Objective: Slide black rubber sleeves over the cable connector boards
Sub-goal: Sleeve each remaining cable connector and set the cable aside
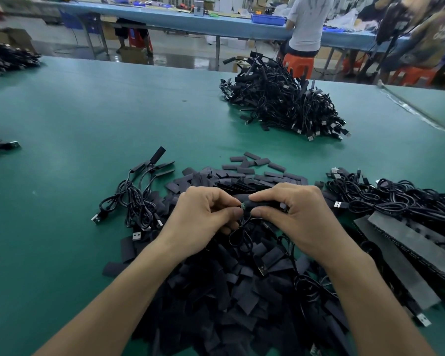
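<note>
right hand (pixel 301 214) pinches a black sleeve (pixel 265 201) between thumb and fingers, left hand (pixel 203 214) pinches the cable's little green connector board (pixel 242 206) right at the sleeve's mouth, both held above a big sleeve pile (pixel 216 291) on the green table (pixel 88 119)

Over the sleeve heap (pixel 229 291), the left hand (pixel 203 217) and right hand (pixel 301 214) hide most of the connector board (pixel 242 206) (a green tip shows, perhaps entering the sleeve (pixel 265 202)).
</note>
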The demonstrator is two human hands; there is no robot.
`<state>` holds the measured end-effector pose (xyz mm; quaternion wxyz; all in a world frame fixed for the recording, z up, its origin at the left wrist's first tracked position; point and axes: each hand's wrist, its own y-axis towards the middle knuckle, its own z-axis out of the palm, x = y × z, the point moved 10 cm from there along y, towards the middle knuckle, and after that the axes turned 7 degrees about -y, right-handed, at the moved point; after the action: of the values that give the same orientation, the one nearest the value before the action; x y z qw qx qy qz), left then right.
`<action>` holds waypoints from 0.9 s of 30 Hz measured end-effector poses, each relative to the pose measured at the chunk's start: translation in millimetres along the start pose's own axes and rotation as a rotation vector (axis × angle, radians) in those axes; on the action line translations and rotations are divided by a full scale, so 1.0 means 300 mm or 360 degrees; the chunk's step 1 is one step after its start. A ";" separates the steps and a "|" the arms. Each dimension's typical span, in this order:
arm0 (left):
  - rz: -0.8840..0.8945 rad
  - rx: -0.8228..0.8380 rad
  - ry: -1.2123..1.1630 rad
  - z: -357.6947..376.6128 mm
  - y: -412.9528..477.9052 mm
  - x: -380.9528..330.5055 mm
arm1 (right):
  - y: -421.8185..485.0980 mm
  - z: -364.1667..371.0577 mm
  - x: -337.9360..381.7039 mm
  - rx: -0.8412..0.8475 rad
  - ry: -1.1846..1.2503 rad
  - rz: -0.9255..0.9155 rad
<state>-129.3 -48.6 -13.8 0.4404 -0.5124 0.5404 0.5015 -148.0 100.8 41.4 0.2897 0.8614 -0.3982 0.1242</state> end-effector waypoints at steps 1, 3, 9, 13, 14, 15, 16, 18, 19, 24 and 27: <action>-0.0012 0.0012 -0.0021 0.002 0.001 0.003 | -0.001 0.001 0.000 0.0006 -0.0002 -0.0006; -0.0037 0.0025 -0.0066 0.003 0.001 0.006 | -0.002 0.002 0.001 -0.0001 0.0001 -0.0016; -0.0054 0.0004 -0.0045 -0.003 -0.001 0.007 | -0.006 0.001 0.008 -0.0056 -0.0062 -0.0031; -0.0054 -0.0052 -0.0010 -0.013 -0.003 0.006 | -0.005 0.015 0.018 -0.0022 -0.0070 -0.0042; -0.0062 -0.0054 -0.0011 -0.013 -0.004 0.007 | -0.006 0.022 0.021 0.0000 -0.0069 -0.0042; -0.0069 -0.0049 -0.0013 -0.011 -0.005 0.007 | -0.007 0.029 0.023 0.0018 -0.0071 -0.0041; -0.0075 -0.0041 -0.0016 -0.009 -0.006 0.007 | -0.007 0.033 0.024 0.0023 -0.0075 -0.0040; -0.0079 -0.0031 -0.0019 -0.006 -0.008 0.006 | -0.008 0.030 0.027 -0.0013 -0.0080 -0.0043; -0.0074 -0.0033 -0.0013 -0.007 -0.009 0.005 | -0.008 0.027 0.030 -0.0038 -0.0082 -0.0051; 0.0033 -0.0093 0.0048 -0.019 -0.007 -0.011 | -0.009 0.014 0.041 -0.0105 -0.0082 -0.0070; 0.0075 -0.0122 -0.0009 -0.023 -0.011 -0.019 | -0.008 0.016 0.041 -0.0082 -0.0074 -0.0070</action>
<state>-125.1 -54.8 -7.6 0.4100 -0.5145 0.5316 0.5335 -138.1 91.7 42.1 0.3050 0.8649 -0.3890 0.0874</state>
